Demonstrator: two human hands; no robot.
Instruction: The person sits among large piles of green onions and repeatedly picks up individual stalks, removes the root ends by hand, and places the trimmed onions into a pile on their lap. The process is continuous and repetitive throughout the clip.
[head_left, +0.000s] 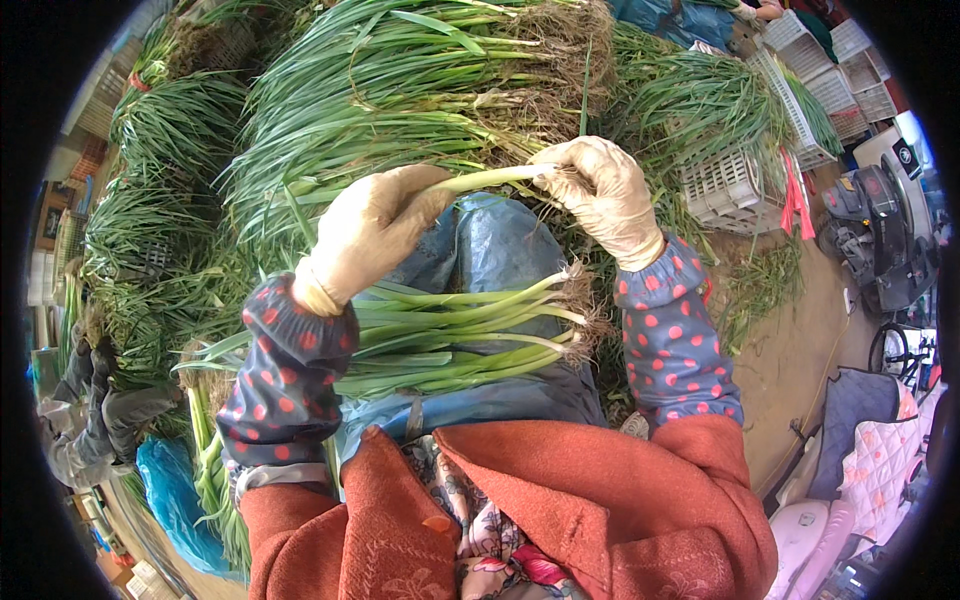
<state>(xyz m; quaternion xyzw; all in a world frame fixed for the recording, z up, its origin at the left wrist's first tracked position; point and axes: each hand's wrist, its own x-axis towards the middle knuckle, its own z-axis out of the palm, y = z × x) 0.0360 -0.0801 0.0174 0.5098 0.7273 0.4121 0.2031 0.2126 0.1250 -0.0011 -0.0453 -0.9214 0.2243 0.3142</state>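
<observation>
Both hands wear pale rubber gloves. A green stalk with a pale base, like a leek or green garlic (491, 178), is held level between them. My left hand (379, 225) grips its green part, and my right hand (600, 195) pinches the root end. Below them, several more stalks (480, 322) lie across my lap on a blue plastic sheet (510, 240), their roots pointing right. Just beyond the hands is a large heap of the same plants (390, 97), with brown roots (559, 67) on its right side.
White plastic crates (731, 191) with greens stand at the upper right, a pink ribbon (795, 199) beside them. Bundled greens (176, 116) line the left. Another person (112, 412) sits at far left near a blue plastic bag (176, 502). A scooter (874, 225) stands at the right.
</observation>
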